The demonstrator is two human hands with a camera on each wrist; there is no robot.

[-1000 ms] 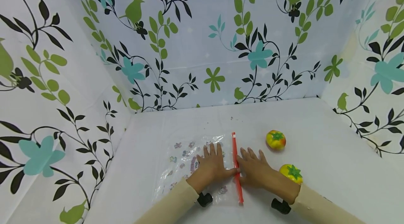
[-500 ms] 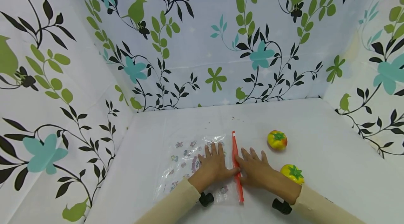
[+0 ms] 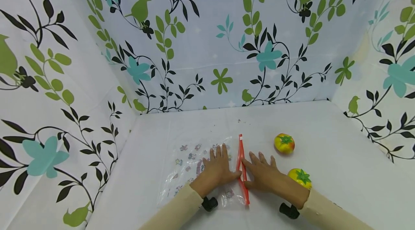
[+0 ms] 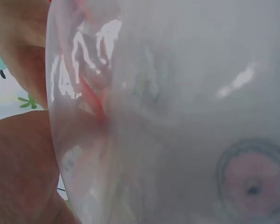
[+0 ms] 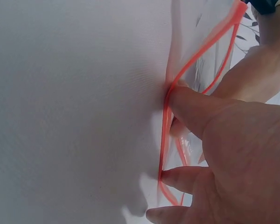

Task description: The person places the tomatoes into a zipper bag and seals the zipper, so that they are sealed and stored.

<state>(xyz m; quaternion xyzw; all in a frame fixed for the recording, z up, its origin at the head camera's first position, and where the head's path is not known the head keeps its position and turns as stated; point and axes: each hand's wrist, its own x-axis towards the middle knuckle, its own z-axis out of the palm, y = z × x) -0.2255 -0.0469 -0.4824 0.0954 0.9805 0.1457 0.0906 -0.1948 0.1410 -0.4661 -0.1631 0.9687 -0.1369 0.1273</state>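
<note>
A clear zip bag [image 3: 175, 181] with small printed pictures lies flat on the table, its red zip edge [image 3: 240, 143] on the right. In the head view the two red strips stand apart in the middle. My left hand [image 3: 215, 168] rests on the bag with fingers extended, its thumb at the left strip. My right hand [image 3: 262, 173] has spread fingers, with thumb and forefinger touching the right strip. In the right wrist view, the red strips [image 5: 163, 135] bow apart beside that hand [image 5: 247, 144]. Bag film [image 4: 177, 102] fills most of the left wrist view.
Two yellow toy fruits with green leafy tops are on the right: one red-tinged toy fruit [image 3: 284, 143] farther back, another toy fruit [image 3: 299, 177] behind the right forearm. A white-covered table [image 3: 340, 158] meets a patterned cloth backdrop [image 3: 201, 43].
The red strips have parted in the middle; before, they lay close together. My left thumb has shifted slightly left and my right hand slightly right.
</note>
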